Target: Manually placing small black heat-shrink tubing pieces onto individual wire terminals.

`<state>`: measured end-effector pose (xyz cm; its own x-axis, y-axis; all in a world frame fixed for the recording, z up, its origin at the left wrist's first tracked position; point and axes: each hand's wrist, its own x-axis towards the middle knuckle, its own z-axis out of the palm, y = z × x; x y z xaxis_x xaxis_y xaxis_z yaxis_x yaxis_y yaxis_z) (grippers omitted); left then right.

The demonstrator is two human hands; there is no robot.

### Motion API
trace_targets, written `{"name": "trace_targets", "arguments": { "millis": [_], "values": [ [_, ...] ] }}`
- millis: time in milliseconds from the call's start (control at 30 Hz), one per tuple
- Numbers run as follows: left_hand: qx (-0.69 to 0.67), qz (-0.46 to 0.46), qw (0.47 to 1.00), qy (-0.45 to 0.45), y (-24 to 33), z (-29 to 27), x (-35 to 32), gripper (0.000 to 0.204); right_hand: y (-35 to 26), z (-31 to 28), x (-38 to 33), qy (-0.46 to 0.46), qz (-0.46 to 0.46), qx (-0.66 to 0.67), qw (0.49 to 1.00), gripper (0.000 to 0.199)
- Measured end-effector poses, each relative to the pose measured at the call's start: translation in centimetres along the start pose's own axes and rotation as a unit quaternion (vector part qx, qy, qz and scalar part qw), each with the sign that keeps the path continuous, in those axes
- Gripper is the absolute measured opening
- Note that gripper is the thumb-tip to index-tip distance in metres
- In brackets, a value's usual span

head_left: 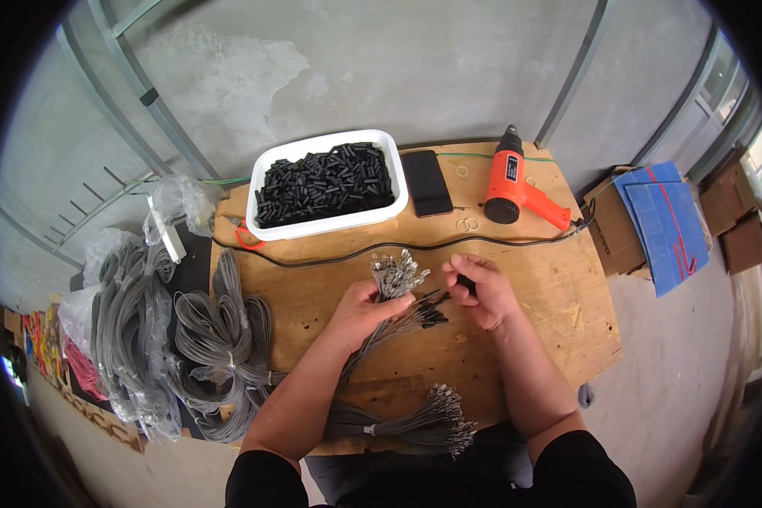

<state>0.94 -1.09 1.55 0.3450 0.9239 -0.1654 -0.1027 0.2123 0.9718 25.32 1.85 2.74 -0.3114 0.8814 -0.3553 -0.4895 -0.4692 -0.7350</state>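
My left hand (366, 313) is closed around a bundle of thin grey cables (366, 349), below their silvery metal terminals (398, 273), which fan out above the thumb. Several cable ends with black sleeves (433, 315) stick out to the right of this bundle, between my hands. My right hand (485, 292) is curled just right of the terminals, thumb and forefinger together. Something black, looking like short black sleeves (466, 284), shows inside its fingers; how many cannot be seen. Nearer to me lies a second grey cable bundle (398, 427), its metal ends pointing right.
A white tub (400, 193) full of short black sleeves stands at the back, beside a black phone (427, 183) and an orange heat gun (508, 179). A black cord (372, 248) crosses the wooden table (559, 313). Red-handled pliers (247, 237) and coiled grey cables (224, 339) are left.
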Motion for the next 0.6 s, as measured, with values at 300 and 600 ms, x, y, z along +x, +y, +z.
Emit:
{"name": "trace_targets", "arguments": {
  "millis": [300,600],
  "values": [
    [-0.047,-0.026,0.998,-0.013,-0.5,0.0,0.2,0.026,1.1,1.6,-0.7,-0.034,0.003,-0.065,0.997,0.016],
    [-0.055,-0.033,0.998,0.026,-0.1,0.4,0.1,0.023,1.9,1.6,-0.6,-0.034,-0.047,-0.159,0.986,0.008]
  ]
}}
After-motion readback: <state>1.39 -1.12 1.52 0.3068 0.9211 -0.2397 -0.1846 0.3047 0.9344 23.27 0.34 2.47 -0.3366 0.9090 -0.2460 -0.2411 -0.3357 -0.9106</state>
